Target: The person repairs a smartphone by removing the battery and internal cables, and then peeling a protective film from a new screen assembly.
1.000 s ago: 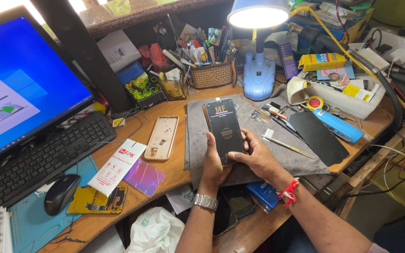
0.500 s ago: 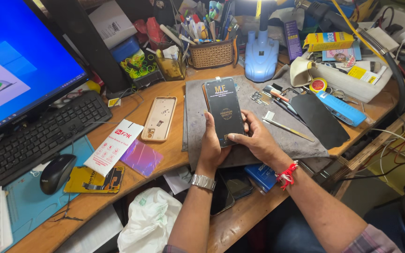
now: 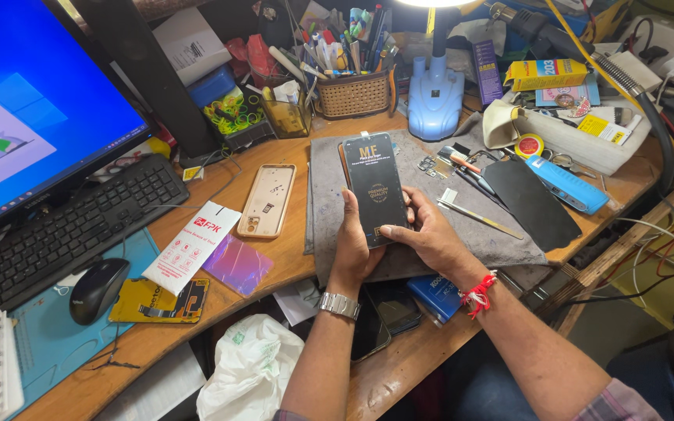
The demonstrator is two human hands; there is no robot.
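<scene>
head view: black phone (image 3: 375, 187) held upright over grey mat (image 3: 431, 234) on tabletop (image 3: 274, 273), left hand (image 3: 355, 242) clasped round edge, right hand (image 3: 423, 234) pinching side. step judged: film alignment; steady, square lowering needed.

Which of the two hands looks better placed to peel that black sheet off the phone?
Probably the right hand: its thumb lies on the black sheet near the lower edge, while the left hand cradles the phone from beneath.

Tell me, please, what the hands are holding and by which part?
Both hands hold a black phone-sized packet by its lower half: left hand on its left edge, right hand fingers on its right edge and lower face.
</scene>
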